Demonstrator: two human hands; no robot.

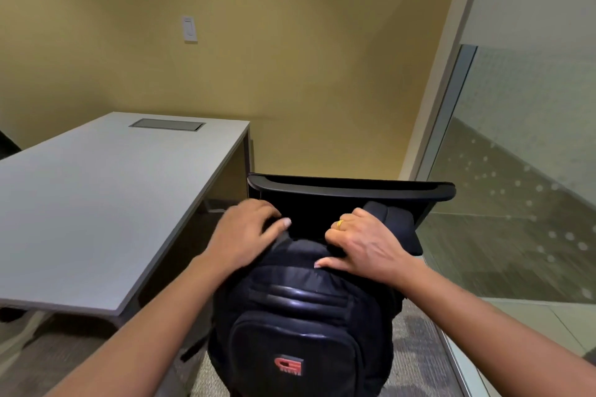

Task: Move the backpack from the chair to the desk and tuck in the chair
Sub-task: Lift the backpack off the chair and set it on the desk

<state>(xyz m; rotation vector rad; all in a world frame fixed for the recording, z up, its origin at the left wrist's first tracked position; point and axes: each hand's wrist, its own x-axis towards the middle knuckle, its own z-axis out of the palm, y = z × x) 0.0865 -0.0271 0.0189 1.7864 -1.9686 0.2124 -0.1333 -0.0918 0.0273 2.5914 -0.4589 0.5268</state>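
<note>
A black backpack (300,316) with a red logo stands upright on the black chair (351,188), leaning against its backrest. My left hand (248,232) rests on the backpack's top left, fingers spread and slightly blurred. Its top right edge is pinched by my right hand (364,243), which wears a gold ring. The grey desk (96,190) stands to the left of the chair, its top bare apart from a cable hatch (167,124) at the far end. The chair's seat is hidden under the backpack.
A yellow wall with a white switch (189,29) lies behind the desk. A glass partition (522,171) runs along the right, close to the chair. Grey carpet covers the floor. A dark object (8,143) shows at the desk's far left edge.
</note>
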